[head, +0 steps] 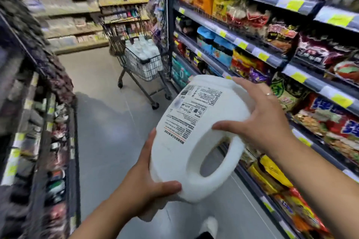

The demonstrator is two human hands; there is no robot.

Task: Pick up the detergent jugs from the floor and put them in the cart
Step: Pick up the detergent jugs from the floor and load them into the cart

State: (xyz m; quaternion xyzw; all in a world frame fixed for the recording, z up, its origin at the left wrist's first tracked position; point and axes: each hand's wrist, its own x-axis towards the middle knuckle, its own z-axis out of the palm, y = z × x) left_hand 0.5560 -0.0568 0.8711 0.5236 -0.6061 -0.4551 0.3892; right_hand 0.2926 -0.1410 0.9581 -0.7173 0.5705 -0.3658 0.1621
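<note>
Both hands grasp a white detergent jug (196,134) in mid-air, left hand (153,182) under its base, right hand (260,120) across its side, down the aisle from a shopping cart (139,58) already holding white jugs; this one remains to load.

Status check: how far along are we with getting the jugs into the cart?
Done: white jugs already sit in the cart. In hand: one jug, held by the left hand and right hand. Left: carry it up the aisle to the cart. No jugs show on the visible floor.
</note>
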